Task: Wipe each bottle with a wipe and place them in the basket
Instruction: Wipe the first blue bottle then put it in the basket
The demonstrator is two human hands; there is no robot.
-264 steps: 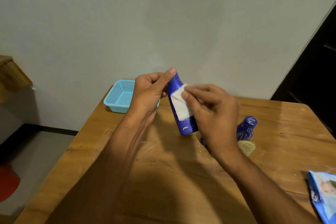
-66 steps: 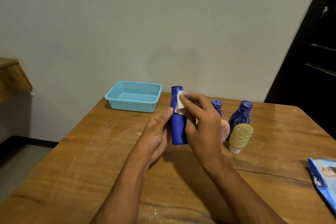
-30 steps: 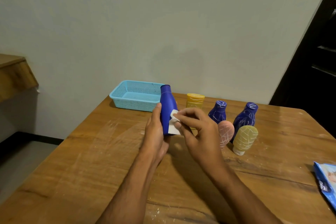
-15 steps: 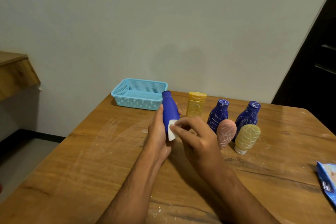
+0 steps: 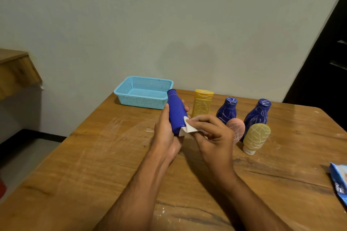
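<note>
Head view: a plain blue bottle [image 5: 176,115] is gripped in the left hand [image 5: 167,137], thumb on its near-left side and fingertips wrapped round the far side, with its cap end tilted up and away toward the far edge of the wooden tabletop [image 5: 105,165]. A folded white wipe [image 5: 188,130] is pinched between the thumb and fingers of the right hand [image 5: 212,140] and is pressed against the lower right side of the bottle. The light blue mesh basket [image 5: 143,92] is set at the far left corner of the tabletop, just behind the held bottle, and nothing is seen inside it. Along the far edge, to the right of the hands, an orange-yellow bottle [image 5: 202,106] and two dark blue bottles scribbled with white marks [image 5: 227,111] [image 5: 258,116] are stood upright. Just in front of those, a pink bottle [image 5: 236,130] and a pale yellow bottle [image 5: 257,139] are stood on their caps, both also marked with white lines. A blue wipes packet [image 5: 339,184] is cut off by the frame at the right edge of the tabletop.
</note>
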